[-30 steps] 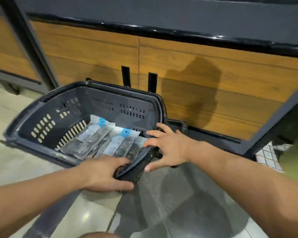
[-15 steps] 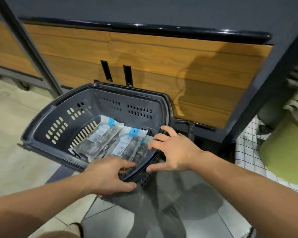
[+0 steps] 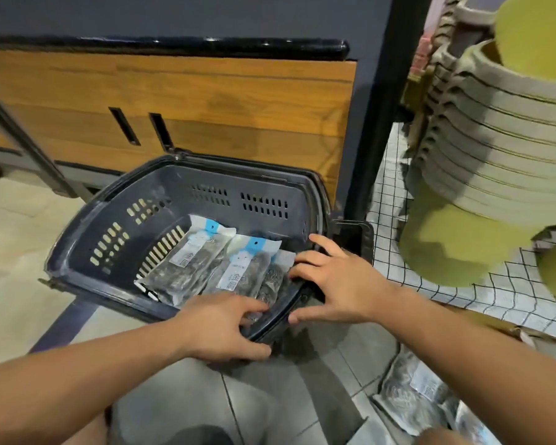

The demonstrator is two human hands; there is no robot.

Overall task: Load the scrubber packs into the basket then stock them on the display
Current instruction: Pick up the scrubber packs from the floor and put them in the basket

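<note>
A dark blue plastic basket (image 3: 77, 239) sits on the tiled floor in front of a wooden cabinet. Several clear scrubber packs (image 3: 190, 264) with white and blue labels lie side by side on its bottom. My left hand (image 3: 219, 326) grips the near rim, fingers inside over the packs' ends and thumb under the outside. My right hand (image 3: 341, 284) rests spread over the right rim, fingertips touching the rightmost pack (image 3: 273, 277) and thumb stretched along the outer edge. More scrubber packs (image 3: 411, 396) lie on the floor at the lower right.
A wood-fronted cabinet (image 3: 206, 101) with a black top edge stands behind the basket. A dark post (image 3: 376, 123) rises at its right. Beyond it, stacked green and grey tubs (image 3: 495, 155) stand on a checked surface (image 3: 398, 252).
The view has swung right and nearer, bringing the stacked tubs and the packs on the floor into sight. Both hands stay on the basket's near and right rim.
</note>
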